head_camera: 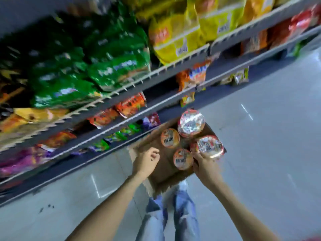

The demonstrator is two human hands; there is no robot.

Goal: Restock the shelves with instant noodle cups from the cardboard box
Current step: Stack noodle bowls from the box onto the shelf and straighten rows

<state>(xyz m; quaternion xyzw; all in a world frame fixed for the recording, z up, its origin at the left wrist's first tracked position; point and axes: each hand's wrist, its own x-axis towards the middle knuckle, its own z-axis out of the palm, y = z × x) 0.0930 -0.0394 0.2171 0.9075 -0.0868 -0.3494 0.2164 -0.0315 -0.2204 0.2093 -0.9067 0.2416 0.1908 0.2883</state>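
Both arms reach into the box (pixel 161 169): right hand (pixel 204 162) grips a cup (pixel 210 146), left hand (pixel 145 162) hangs loose, empty; next, lift toward the shelves (pixel 121 117).

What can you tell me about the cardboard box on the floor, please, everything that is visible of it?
The cardboard box is brown, open at the top, and stands on the grey tiled floor beside the lowest shelf, in front of the person's legs. It looks like plain corrugated card; motion blur softens its edges. Inside are several round noodle cups, their foil lids or printed ends facing up, and part of the bottom is bare. The left hand hovers over its near left part, fingers loosely curled. The right hand reaches to the cups at its right side.
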